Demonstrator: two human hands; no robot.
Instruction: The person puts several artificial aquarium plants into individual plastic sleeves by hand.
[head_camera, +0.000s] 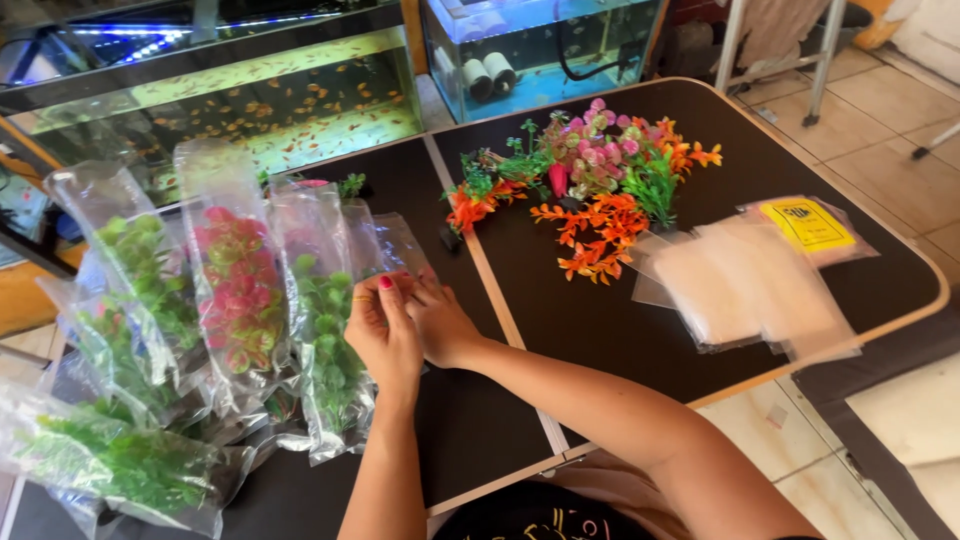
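Both hands, left (383, 335) and right (440, 325), had fingers pinched on the bag (335, 330) of green plant, lying on the tabletop (560, 320). The film looked light, limp, slippery; grip its open top edge.

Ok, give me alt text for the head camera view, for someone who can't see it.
Both hands, left hand and right hand, pinch a clear bag holding a green plastic plant on a black table. More bagged plants lie left; loose plants and empty bags right.
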